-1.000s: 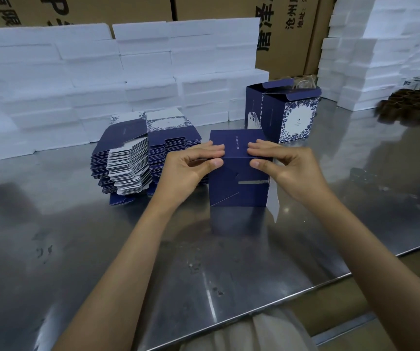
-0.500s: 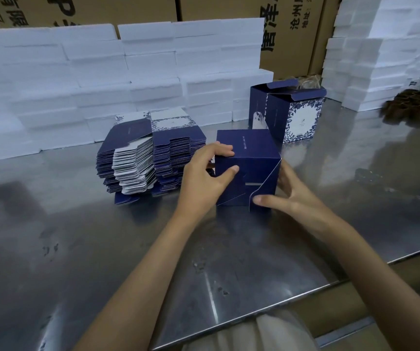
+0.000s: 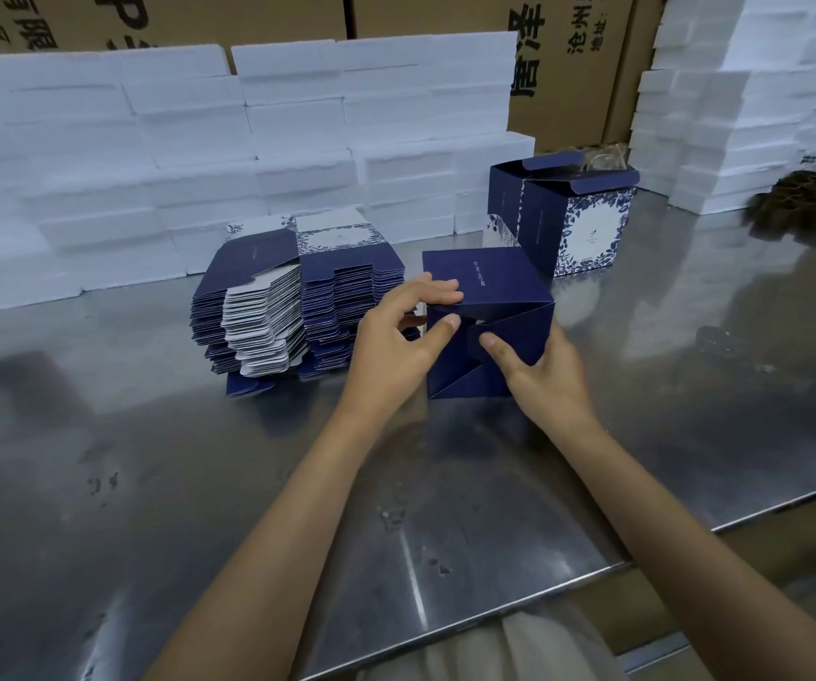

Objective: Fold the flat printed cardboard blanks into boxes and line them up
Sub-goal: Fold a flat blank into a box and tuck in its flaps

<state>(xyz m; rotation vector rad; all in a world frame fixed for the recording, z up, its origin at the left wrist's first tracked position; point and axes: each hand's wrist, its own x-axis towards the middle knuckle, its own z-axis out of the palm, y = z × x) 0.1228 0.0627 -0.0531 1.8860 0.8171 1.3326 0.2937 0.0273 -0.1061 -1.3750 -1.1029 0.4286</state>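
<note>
We see a dark blue box (image 3: 487, 307) lying on its side on the steel worktop (image 3: 150, 484), about midway between the near and far edges, its flapped end facing us. Our left hand (image 3: 396, 346) grips the box's left corner, fingers curled over the top face and thumb pressed on the flapped end. Our right hand (image 3: 538, 371) lies against the flapped end, fingers close together and fairly straight, the fingertips pressing on a flap. Just left of the box sits a stack of flat printed blanks (image 3: 293, 307). Toward the far edge stand two folded boxes (image 3: 568, 218), top flaps open. White foam slabs (image 3: 248, 140) line the far edge, with brown cartons (image 3: 568, 66) behind.
</note>
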